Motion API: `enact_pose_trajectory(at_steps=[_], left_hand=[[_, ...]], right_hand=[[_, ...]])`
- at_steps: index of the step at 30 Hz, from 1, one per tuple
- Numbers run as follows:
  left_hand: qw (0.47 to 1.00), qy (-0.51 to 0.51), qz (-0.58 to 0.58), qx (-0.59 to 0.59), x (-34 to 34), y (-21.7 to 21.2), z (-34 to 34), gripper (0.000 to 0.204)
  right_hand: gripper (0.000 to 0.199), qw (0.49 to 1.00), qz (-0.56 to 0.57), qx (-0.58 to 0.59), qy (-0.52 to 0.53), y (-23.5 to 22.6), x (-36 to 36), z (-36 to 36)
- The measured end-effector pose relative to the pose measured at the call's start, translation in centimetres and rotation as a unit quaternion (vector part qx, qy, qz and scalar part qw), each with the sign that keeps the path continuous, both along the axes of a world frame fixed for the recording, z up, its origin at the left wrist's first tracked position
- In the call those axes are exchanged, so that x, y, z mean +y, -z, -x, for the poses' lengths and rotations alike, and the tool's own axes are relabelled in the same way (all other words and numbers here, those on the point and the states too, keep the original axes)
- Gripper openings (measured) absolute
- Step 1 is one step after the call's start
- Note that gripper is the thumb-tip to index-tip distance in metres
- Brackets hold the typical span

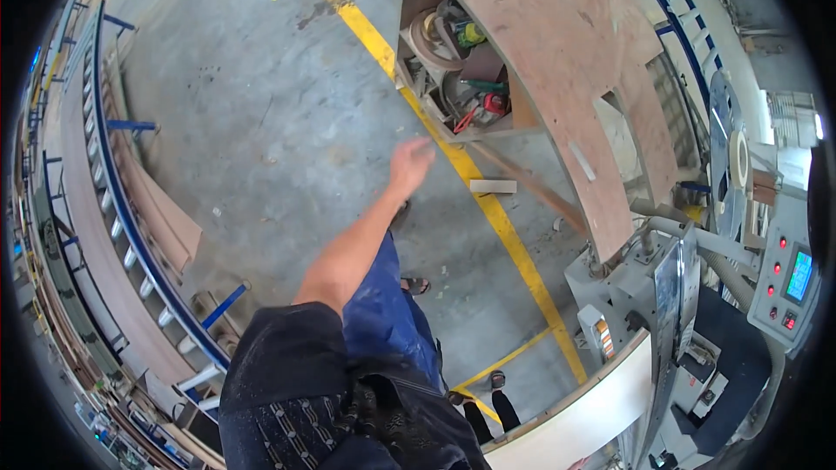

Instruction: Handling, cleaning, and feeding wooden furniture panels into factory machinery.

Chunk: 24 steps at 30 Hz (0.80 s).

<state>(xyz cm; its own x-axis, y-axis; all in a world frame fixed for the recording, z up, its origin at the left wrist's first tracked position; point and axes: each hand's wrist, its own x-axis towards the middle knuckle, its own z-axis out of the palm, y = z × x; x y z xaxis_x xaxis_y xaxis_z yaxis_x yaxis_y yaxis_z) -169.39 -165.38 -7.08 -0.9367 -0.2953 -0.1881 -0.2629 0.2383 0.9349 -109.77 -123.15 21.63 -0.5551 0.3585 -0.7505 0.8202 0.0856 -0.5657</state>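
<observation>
My left hand (411, 165) reaches forward over the concrete floor, smeared by motion, so its fingers do not read clearly. No object can be made out in it. Just beyond it, to the right, is an open compartment (527, 100) under a plywood-topped bench (557, 43). Inside lie a red tape measure (495, 104), a green-handled tool (484, 85), round discs or rolls (428, 35) and other loose items. A short pale wood offcut (493, 186) rests on the floor near the hand. My right hand does not show.
Roller conveyors (131, 209) with blue frames run along the left. At right stand a machine (623, 287) and a control panel (784, 270) with a lit screen. A white-faced board (592, 400) lies lower right, beside another person's legs (503, 409). Yellow floor lines (514, 252) cross the floor.
</observation>
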Motion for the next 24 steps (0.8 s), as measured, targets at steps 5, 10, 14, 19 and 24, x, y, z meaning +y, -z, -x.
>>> enact_pose_trajectory(at_steps=[5,10,14,19,24], left_hand=[[0.991,-0.061,0.117,0.026,-0.4,1.4,23.7,0.032],[0.990,0.100,-0.089,0.041,20.5,2.0,19.1,0.034],[0.921,0.283,-0.267,0.015,29.4,1.5,6.4,0.037],[0.904,0.255,-0.343,0.006,20.6,9.0,13.4,0.040],[0.929,0.160,-0.335,0.011,5.6,8.9,23.0,0.044]], right_hand=[[0.028,0.990,-0.026,-0.095,-0.104,4.6,1.2,5.1],[0.027,0.949,-0.140,-0.279,0.046,-3.5,-14.1,-10.5],[0.028,0.888,-0.072,-0.221,0.396,-2.5,-18.2,7.7],[0.036,0.819,-0.073,-0.256,0.508,-4.8,-18.7,12.6],[0.028,0.832,-0.056,-0.211,0.510,-4.6,-15.6,11.6]])
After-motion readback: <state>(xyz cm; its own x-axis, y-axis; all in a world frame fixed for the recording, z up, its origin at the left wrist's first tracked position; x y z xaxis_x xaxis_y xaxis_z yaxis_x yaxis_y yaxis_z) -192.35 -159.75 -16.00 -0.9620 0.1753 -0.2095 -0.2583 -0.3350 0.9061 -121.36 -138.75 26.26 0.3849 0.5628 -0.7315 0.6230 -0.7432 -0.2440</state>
